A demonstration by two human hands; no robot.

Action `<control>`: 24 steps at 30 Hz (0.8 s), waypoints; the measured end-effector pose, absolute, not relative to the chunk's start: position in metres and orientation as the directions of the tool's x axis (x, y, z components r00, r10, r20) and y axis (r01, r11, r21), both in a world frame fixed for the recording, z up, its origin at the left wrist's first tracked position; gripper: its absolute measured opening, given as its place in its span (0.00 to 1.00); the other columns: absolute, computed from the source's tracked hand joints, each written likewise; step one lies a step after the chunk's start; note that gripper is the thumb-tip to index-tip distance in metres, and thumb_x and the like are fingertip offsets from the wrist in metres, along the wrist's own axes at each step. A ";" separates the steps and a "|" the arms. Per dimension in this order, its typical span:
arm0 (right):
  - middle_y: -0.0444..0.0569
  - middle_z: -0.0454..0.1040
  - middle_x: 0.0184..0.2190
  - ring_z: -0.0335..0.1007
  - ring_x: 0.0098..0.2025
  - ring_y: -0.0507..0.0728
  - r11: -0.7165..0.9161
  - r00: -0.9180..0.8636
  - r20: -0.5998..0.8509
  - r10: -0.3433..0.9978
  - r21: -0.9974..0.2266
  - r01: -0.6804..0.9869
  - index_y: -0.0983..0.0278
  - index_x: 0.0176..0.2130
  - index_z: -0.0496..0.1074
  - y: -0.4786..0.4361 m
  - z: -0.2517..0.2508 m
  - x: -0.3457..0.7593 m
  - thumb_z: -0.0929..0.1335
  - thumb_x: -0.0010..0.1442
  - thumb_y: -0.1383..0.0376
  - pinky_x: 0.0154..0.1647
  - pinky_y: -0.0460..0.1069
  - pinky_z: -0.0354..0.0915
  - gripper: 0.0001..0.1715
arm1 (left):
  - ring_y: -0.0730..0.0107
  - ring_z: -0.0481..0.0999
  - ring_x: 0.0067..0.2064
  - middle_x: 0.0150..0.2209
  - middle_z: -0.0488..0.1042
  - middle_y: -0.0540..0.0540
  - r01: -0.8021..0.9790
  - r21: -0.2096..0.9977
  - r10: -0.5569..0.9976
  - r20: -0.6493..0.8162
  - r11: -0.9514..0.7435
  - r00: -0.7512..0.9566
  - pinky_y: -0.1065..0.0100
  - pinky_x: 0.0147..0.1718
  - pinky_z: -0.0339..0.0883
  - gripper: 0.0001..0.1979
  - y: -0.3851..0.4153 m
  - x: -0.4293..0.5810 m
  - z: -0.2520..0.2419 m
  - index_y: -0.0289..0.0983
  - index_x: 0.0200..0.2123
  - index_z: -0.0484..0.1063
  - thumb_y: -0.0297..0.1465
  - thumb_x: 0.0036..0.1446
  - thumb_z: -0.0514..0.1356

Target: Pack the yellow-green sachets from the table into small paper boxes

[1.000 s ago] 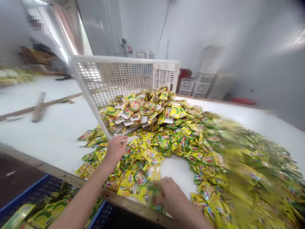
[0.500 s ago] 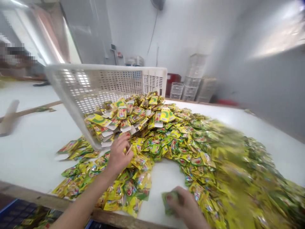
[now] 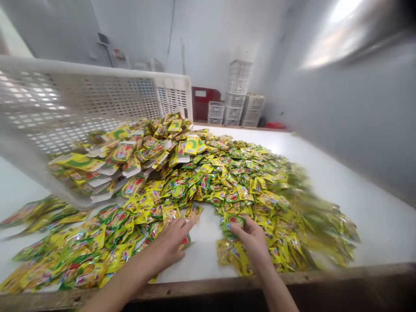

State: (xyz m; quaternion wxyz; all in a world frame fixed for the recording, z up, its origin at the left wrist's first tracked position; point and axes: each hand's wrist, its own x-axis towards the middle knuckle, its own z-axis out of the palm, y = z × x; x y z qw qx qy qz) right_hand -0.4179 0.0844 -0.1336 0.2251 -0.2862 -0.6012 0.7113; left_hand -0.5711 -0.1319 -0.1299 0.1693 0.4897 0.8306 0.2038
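Small green and yellow snack packets (image 3: pixel 227 169) lie heaped across the white table. My right hand (image 3: pixel 255 242) pinches one green packet (image 3: pixel 232 221) with a red picture, its thumb lying on top, at the inner edge of the right-hand pile. My left hand (image 3: pixel 173 238) is open, fingers stretched out over the packets left of the bare strip of table, and its fingertips touch or hover just above a yellow packet (image 3: pixel 194 212). Flat yellow cardboard boxes (image 3: pixel 123 151) spill from a white plastic basket (image 3: pixel 126 71) tipped on its side at the left.
The table's wooden front edge (image 3: pixel 195 287) runs below my forearms. More packets (image 3: pixel 81 255) lie at the left front. Against the far wall stand stacked white crates (image 3: pixel 234 104) beside a red bin (image 3: pixel 204 102). A grey wall (image 3: pixel 364 121) borders the right side.
My view has swung right. My right hand, with the green packet, has moved up to the right-hand pile. My left hand has left the cardboard boxes and come down to the packets, its fingers straightened.
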 end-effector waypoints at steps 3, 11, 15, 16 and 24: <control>0.47 0.75 0.30 0.70 0.30 0.55 -0.097 -0.728 -0.017 0.685 -0.993 -0.068 0.65 0.38 0.74 0.070 -0.125 -0.431 0.73 0.54 0.57 0.27 0.46 0.66 0.16 | 0.54 0.72 0.47 0.51 0.68 0.41 0.664 0.578 0.811 0.006 0.475 -0.585 0.56 0.48 0.66 0.50 -0.104 -0.556 -0.130 0.47 0.69 0.42 0.27 0.46 0.63; 0.44 0.71 0.29 0.67 0.34 0.53 0.621 -0.846 0.305 0.436 -0.783 0.038 0.62 0.34 0.77 0.062 -0.123 -0.443 0.67 0.56 0.71 0.36 0.46 0.60 0.09 | 0.59 0.74 0.41 0.46 0.69 0.43 0.419 0.784 0.532 0.136 0.459 -0.836 0.59 0.41 0.69 0.50 -0.063 -0.498 -0.176 0.43 0.69 0.34 0.26 0.49 0.60; 0.42 0.66 0.23 0.62 0.28 0.50 0.739 -0.970 0.121 0.211 -0.669 0.077 0.64 0.22 0.71 0.072 -0.106 -0.448 0.67 0.50 0.74 0.29 0.44 0.55 0.08 | 0.57 0.74 0.41 0.45 0.69 0.44 0.371 0.819 0.470 0.144 0.437 -0.871 0.58 0.40 0.69 0.48 -0.067 -0.491 -0.177 0.44 0.69 0.41 0.29 0.48 0.62; 0.41 0.65 0.22 0.61 0.26 0.50 0.758 -0.985 0.071 0.155 -0.648 0.073 0.64 0.21 0.70 0.074 -0.100 -0.450 0.67 0.49 0.74 0.28 0.44 0.54 0.09 | 0.57 0.74 0.40 0.44 0.69 0.45 0.363 0.828 0.467 0.143 0.426 -0.873 0.59 0.39 0.70 0.46 -0.069 -0.492 -0.174 0.43 0.68 0.46 0.31 0.48 0.63; 0.43 0.73 0.32 0.68 0.35 0.52 0.639 -0.989 0.080 0.123 -0.769 0.017 0.61 0.39 0.75 0.071 -0.091 -0.456 0.71 0.56 0.71 0.36 0.44 0.61 0.09 | 0.59 0.75 0.42 0.39 0.77 0.46 -0.085 0.990 0.676 -0.137 0.109 -0.724 0.65 0.40 0.69 0.16 -0.100 -0.511 -0.153 0.39 0.44 0.73 0.39 0.55 0.63</control>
